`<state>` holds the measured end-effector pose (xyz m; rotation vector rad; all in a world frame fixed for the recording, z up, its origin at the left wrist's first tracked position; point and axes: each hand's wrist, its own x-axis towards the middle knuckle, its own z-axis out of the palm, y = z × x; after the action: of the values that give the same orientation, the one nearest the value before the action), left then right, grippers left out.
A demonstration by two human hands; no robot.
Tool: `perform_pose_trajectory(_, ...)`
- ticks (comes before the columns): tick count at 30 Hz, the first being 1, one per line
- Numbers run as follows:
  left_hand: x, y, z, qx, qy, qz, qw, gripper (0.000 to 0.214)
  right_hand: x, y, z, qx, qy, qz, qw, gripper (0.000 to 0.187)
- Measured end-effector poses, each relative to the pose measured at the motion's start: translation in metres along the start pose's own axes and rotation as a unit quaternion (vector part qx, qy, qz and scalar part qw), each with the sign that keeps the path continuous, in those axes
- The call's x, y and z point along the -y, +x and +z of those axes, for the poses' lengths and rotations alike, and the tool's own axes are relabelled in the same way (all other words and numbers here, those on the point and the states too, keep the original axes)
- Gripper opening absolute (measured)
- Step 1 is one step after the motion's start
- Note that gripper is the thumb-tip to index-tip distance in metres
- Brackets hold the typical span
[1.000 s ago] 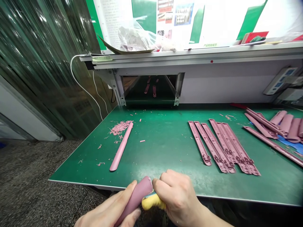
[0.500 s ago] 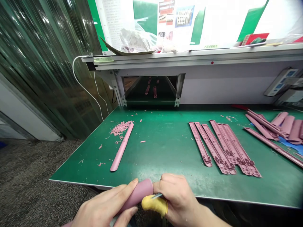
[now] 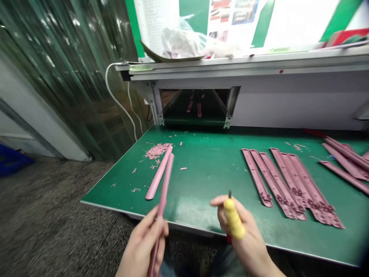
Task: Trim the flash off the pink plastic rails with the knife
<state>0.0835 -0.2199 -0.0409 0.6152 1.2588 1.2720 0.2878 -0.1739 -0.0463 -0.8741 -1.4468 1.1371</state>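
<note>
My left hand [image 3: 144, 246] is closed on a long pink strip [image 3: 163, 196] that it holds out over the front edge of the green table [image 3: 207, 173], its far end close beside another pink strip [image 3: 158, 173] lying there. My right hand [image 3: 245, 234] is near the table's front edge, fingers curled round a small trimming tool [image 3: 230, 196] whose dark tip points up; a yellow finger cot [image 3: 233, 221] covers one finger. Motion blur softens both hands.
A row of several pink strips [image 3: 288, 184] lies at the right, with more strips [image 3: 346, 161] at the far right. Pink shavings [image 3: 157, 151] lie at the left. A conveyor opening [image 3: 197, 107] sits at the back under a shelf [image 3: 245, 65].
My left hand has swung the pink strip up and out over the table beside the lying one. My right hand has come away from it with the tool. The camera has shifted left.
</note>
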Motion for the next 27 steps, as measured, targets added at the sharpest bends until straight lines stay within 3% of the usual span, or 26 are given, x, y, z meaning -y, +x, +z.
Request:
perform_pose_trajectory(2,-0.017,0.013,0.016,-0.029,-0.101,-0.030,0.994,0.032,-0.010,-0.011,0.013,0.124,-0.125,-0.101,0.979,0.037)
perform_pose_trajectory(4,-0.028,0.027,0.026,-0.042,-0.135,-0.027,0.990,0.032,-0.019,-0.020,0.030,0.201,-0.231,-0.191,0.933,0.047)
perform_pose_trajectory(6,-0.032,0.036,0.030,-0.038,-0.151,-0.018,0.988,0.032,-0.023,-0.025,0.044,0.199,-0.320,-0.221,0.900,0.057)
perform_pose_trajectory(10,-0.026,0.035,0.036,-0.015,-0.158,-0.020,0.987,0.033,-0.016,-0.020,0.051,0.193,-0.419,-0.192,0.866,0.064)
perform_pose_trajectory(14,-0.024,0.032,0.043,-0.003,-0.157,-0.019,0.987,0.035,-0.011,-0.017,0.048,0.166,-0.440,-0.226,0.853,0.065)
perform_pose_trajectory(18,-0.027,0.034,0.043,-0.003,-0.186,-0.014,0.983,0.035,-0.018,-0.021,0.047,0.195,-0.407,-0.337,0.827,0.059)
perform_pose_trajectory(20,-0.029,0.037,0.041,0.011,-0.211,-0.023,0.977,0.033,-0.019,-0.022,0.045,0.195,-0.366,-0.347,0.841,0.062)
perform_pose_trajectory(23,-0.032,0.039,0.039,0.053,-0.255,-0.052,0.964,0.032,-0.013,-0.018,0.044,0.173,-0.341,-0.256,0.888,0.071)
perform_pose_trajectory(25,-0.033,0.038,0.040,0.080,-0.283,-0.069,0.953,0.034,-0.008,-0.014,0.045,0.164,-0.357,-0.219,0.893,0.075)
perform_pose_trajectory(27,-0.034,0.037,0.042,0.100,-0.309,-0.081,0.942,0.035,-0.005,-0.011,0.047,0.163,-0.366,-0.228,0.887,0.069)
